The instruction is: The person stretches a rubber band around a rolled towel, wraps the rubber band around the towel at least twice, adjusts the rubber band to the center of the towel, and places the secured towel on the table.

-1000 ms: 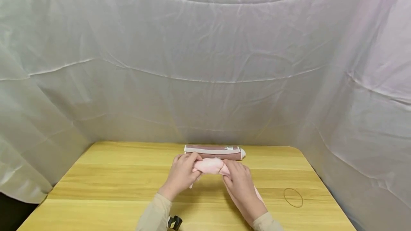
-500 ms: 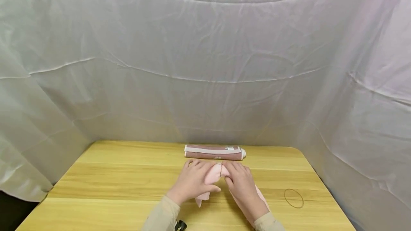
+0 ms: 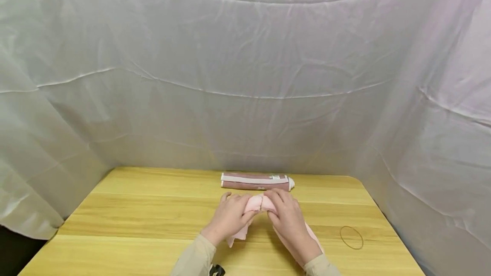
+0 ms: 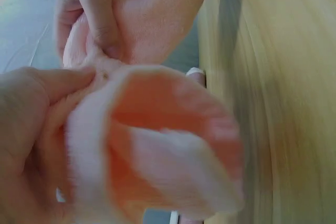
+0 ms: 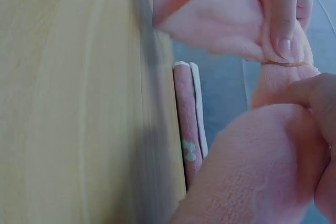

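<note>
A fluffy pink towel (image 3: 251,203) is bunched into a bent roll and held up above the table by both hands. A thin brown rubber band (image 5: 289,64) circles its narrow middle, between the two hands. My left hand (image 3: 229,217) pinches the towel just left of the band, thumb below and fingers over the top. On the band's other side, my right hand (image 3: 289,220) grips the cloth the same way. One loose towel end (image 4: 173,166) flares open below the left hand; the other hangs along the right forearm, partly hidden by it.
Behind the hands a mauve rolled towel (image 3: 249,181) with a white stripe and a small label lies near the back edge. A second rubber band (image 3: 351,237) lies on the wooden table (image 3: 145,212) at the right. Grey curtains (image 3: 245,75) enclose the back and sides.
My left hand has shifted right along the pink towel, closer to the band; its thumb lifted away midway and now presses the cloth again. The right hand stays nearly still.
</note>
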A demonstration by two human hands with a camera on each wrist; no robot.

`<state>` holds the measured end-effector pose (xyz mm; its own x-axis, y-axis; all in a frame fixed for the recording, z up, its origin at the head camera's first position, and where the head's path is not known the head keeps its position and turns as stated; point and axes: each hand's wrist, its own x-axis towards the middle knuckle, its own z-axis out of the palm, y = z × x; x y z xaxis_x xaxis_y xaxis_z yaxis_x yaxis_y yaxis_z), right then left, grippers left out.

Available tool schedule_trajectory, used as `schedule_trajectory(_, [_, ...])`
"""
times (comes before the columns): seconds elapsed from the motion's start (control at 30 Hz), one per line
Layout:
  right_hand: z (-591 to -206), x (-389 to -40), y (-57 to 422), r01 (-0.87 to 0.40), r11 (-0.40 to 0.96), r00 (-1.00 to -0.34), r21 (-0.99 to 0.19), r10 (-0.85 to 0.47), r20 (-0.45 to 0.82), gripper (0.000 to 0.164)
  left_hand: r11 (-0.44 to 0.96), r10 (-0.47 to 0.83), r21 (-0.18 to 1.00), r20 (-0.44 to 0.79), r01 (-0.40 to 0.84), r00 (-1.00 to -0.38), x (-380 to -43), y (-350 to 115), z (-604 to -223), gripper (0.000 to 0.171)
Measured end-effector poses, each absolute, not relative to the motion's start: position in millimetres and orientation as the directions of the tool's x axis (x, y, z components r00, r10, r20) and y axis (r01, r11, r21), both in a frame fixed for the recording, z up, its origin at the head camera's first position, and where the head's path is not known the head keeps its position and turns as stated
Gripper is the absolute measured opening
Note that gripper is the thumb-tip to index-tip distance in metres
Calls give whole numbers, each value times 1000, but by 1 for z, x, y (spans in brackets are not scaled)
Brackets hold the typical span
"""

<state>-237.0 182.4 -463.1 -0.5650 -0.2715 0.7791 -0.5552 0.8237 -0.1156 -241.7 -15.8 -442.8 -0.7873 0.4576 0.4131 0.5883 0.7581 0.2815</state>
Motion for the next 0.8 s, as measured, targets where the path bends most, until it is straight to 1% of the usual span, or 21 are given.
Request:
schedule_trajectory(0.1, [-461,-238,180,-622,774,-474,-118,-252,844,44,787,408,270,447,555,-796,-243,-15,-445,28])
schedule_trajectory(0.17, [-460,-236,177,-682,720,-420,-125,-246,874,34,797,369,282,471,534,-801,-244,-15,-445,26])
schedule_trajectory(0.23, [-458,-233,173,-734,662,-403,-153,-243,882,21,802,336,301,487,516,-806,-244,-14,-445,25])
schedule_trajectory(0.27, [-458,-232,171,-746,644,-406,-166,-244,881,16,802,322,312,493,510,-808,-244,-14,-445,25])
schedule_trajectory(0.33, [-458,-230,168,-747,635,-438,-196,-247,864,12,794,299,346,494,500,-817,-244,-14,-444,24])
schedule_trajectory(0.4, [-459,-230,165,-711,669,-480,-217,-236,845,11,780,286,382,487,496,-825,-244,-14,-443,23])
schedule_trajectory(0.53, [-464,-230,163,-642,733,-526,-222,-211,824,22,740,294,439,470,510,-832,-243,-16,-441,21])
schedule_trajectory(0.67, [-466,-231,164,-640,732,-529,-235,-198,825,27,694,340,465,462,550,-819,-243,-16,-439,20])
schedule_trajectory(0.8, [-467,-231,166,-639,724,-548,-259,-192,814,29,660,386,491,428,569,-817,-244,-17,-438,19])
